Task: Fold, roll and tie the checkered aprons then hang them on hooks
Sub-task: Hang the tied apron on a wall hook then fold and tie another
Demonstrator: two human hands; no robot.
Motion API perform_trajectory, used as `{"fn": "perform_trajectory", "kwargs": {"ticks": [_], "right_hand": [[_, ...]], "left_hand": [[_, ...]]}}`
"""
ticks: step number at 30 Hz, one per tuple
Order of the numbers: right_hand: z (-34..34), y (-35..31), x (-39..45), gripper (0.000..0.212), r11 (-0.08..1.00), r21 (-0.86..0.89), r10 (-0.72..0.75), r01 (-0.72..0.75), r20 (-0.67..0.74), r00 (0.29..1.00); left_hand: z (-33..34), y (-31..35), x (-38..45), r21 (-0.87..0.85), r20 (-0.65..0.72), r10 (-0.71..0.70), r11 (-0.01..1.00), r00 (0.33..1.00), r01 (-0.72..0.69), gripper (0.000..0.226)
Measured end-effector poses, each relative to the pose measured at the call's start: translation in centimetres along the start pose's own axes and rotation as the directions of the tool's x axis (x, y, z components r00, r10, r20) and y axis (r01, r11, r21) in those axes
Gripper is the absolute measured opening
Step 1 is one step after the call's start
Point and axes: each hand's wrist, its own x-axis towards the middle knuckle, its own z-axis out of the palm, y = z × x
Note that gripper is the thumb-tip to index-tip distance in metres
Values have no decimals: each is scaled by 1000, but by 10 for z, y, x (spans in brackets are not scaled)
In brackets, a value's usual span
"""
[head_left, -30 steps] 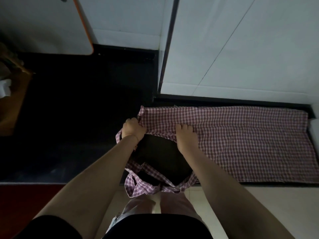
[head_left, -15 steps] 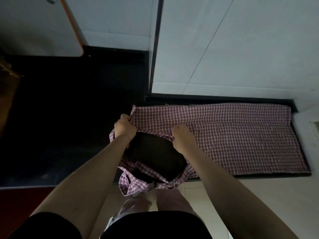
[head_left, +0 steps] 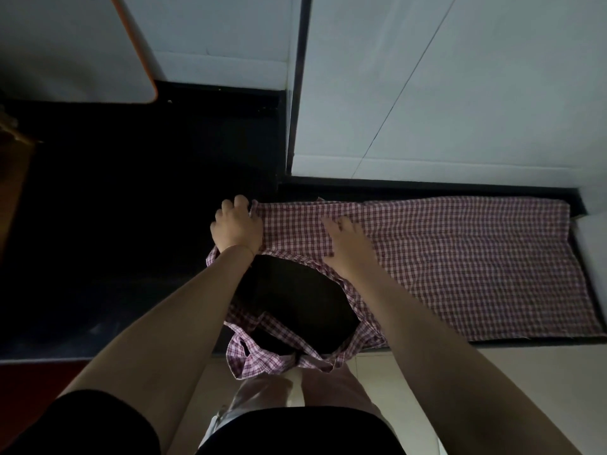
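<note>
A dark desk point(head_left: 131, 241) sits under white wall tiles. On it lies a red-and-white checkered apron point(head_left: 460, 264), spread flat, its straps hanging off the front edge. The left hand point(head_left: 237, 226) grips its corner. The right hand point(head_left: 348, 246) presses flat on it.

1. Dim light; the scene reads dark overall.
2. Black countertop point(head_left: 131, 224) fills the left and middle, glossy.
3. Pale tiled wall point(head_left: 460, 93) behind, with a dark vertical strip point(head_left: 297, 83) at the corner step.
4. White panel with orange edge point(head_left: 98, 44), upper left.
5. Light floor tiles point(head_left: 542, 372), lower right.
</note>
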Motion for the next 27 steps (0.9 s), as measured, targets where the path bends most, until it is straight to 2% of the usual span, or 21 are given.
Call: {"fn": "perform_trajectory", "kwargs": {"ticks": [2,4,6,10,14,17,19,21,24,27], "right_hand": [[3,3,3,86,999,16,44,-46,72,996],[3,7,5,86,997,44,59,-64,103,993],[0,7,7,86,997,46,63,-69,119,991],[-4,2,10,91,994,36,96,-102,147,984],[-9,-4,15,108,991,35,121,-130,200,972],[-10,-8,22,115,990,41,124,-136,225,966],[-11,-9,25,115,991,16,126,-134,246,961],[-11,-10,28,114,991,-14,132,-133,259,957],[-10,-9,29,114,990,-23,142,-140,258,956],[-10,-9,29,114,989,-22,145,-144,257,955]], "left_hand": [[1,3,10,25,-10,54,998,998,-54,37],[5,8,20,17,90,115,993,989,-117,42],[6,14,27,26,167,122,991,978,-128,36],[0,22,32,20,161,10,1000,987,-14,31],[-4,15,40,-153,132,-125,978,983,145,30],[-3,11,45,-280,208,-136,941,969,192,28],[-2,13,47,-252,313,-107,949,944,191,24],[-3,15,51,-158,373,-123,968,920,194,29],[-6,17,55,-74,365,-183,972,913,224,29],[-12,16,56,-125,309,-193,962,931,241,24]]}}
